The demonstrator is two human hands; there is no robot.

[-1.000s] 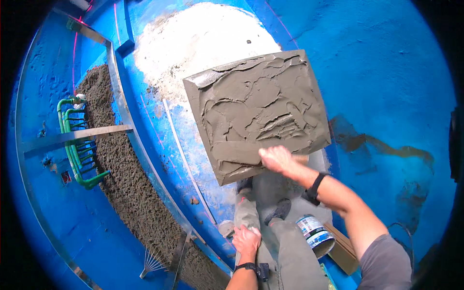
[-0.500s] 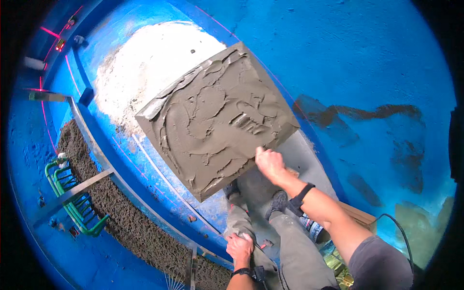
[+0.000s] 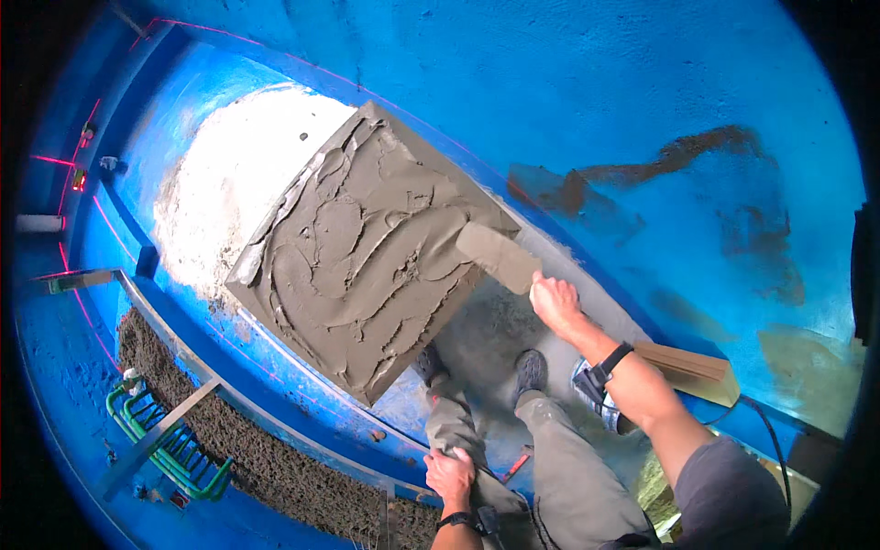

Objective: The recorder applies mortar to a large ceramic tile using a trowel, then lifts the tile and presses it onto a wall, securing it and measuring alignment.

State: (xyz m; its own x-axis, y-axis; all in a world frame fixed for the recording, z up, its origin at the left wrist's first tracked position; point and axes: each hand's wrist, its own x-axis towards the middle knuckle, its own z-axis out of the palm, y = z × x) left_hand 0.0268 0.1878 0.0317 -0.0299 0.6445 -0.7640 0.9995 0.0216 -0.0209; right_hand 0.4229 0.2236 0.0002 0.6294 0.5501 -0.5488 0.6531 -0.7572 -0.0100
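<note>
A worker seen from above stands over a broad slab thickly coated with grey mortar, the right hand closed firmly around the grip end of a trowel. The flat, mortar-smeared blade points up and left, its far end lying across the edge of the slab nearest that hand; whether it presses into the mortar cannot be told from this angle. Curved ridges and swirls mark the coating.

The left hand rests at the worker's left knee, fingers curled against the grey trousers; whether it grips anything cannot be told. 2 dark bands circle the wrists, 1 on each, and 2 dark shoes stand on the floor just below the slab, the left partly hidden by its edge.

Beyond the slab, a bright white patch spreads over blue ground. To the left, green pipes sit beside a strip of rough dark material, bordered by a metal rail. At right, a long brown box lies past the right forearm, near a white-and-blue bucket partly covered by that arm. Thin pink-red lines cross the blue at far left.
</note>
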